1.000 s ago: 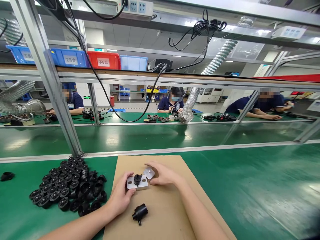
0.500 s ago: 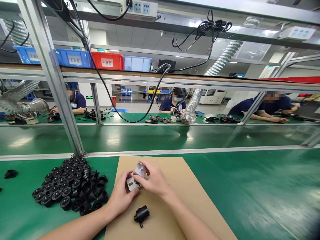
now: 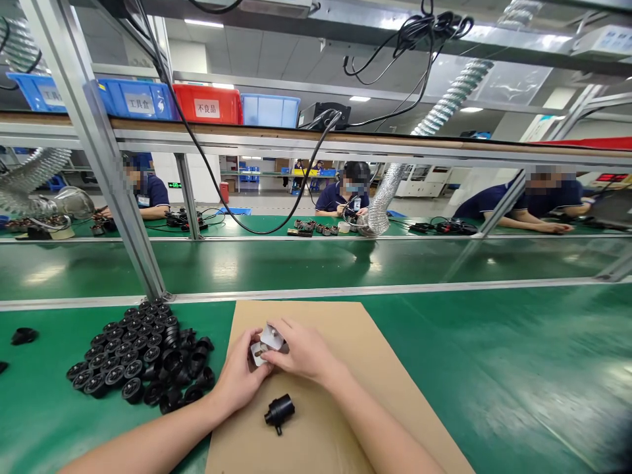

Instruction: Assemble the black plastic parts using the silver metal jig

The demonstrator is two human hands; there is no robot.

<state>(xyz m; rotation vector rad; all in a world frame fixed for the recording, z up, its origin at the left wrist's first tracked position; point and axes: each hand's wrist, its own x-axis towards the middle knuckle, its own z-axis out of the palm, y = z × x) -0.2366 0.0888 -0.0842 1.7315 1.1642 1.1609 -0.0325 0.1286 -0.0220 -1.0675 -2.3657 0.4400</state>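
Closest in, a loose black plastic fitting (image 3: 279, 411) lies on the cardboard sheet (image 3: 345, 395), just below both hands. The left hand (image 3: 240, 376) is curled around a small metal plate (image 3: 257, 353) from the left, and the right hand (image 3: 302, 351) pinches a second plate piece (image 3: 272, 336) on top of it — both hands closed on the stack. Risk I see: the top piece could slip or seat crooked, since only fingertips steady it. The pile of black parts (image 3: 141, 359) sits close on the left, so an elbow swing could scatter it. Right side of the table (image 3: 494, 368) is open — beyond runs the conveyor belt (image 3: 316, 263).
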